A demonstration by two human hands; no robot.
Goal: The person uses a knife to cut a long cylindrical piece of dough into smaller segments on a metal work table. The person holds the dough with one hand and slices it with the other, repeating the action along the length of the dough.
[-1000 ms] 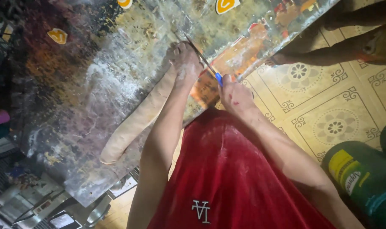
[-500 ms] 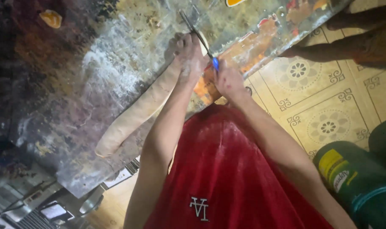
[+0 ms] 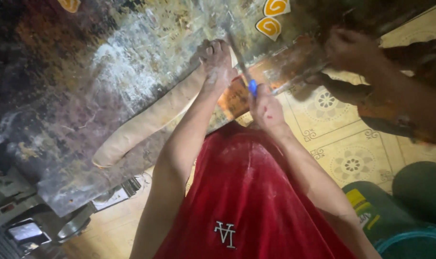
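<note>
A long pale dough log (image 3: 151, 120) lies slantwise across a floury, worn metal table (image 3: 108, 62). My left hand (image 3: 217, 60), dusted with flour, presses down on the log's upper end. My right hand (image 3: 266, 108) grips a knife with a blue handle (image 3: 252, 88); the blade (image 3: 237, 52) points away from me, right beside my left hand's fingers at the dough's end. I wear a red shirt (image 3: 246, 192).
Two orange spiral-marked dough pieces (image 3: 270, 19) lie at the table's far edge, another (image 3: 69, 5) at top left. Another person's hand (image 3: 352, 48) reaches in at upper right. A green container (image 3: 371, 211) stands on the patterned tile floor (image 3: 342, 158). Metal items (image 3: 21, 230) sit bottom left.
The view has shifted, bringing two orange pieces into sight at the top. Another person's hand has come in at upper right. My hands stay on the dough and the knife.
</note>
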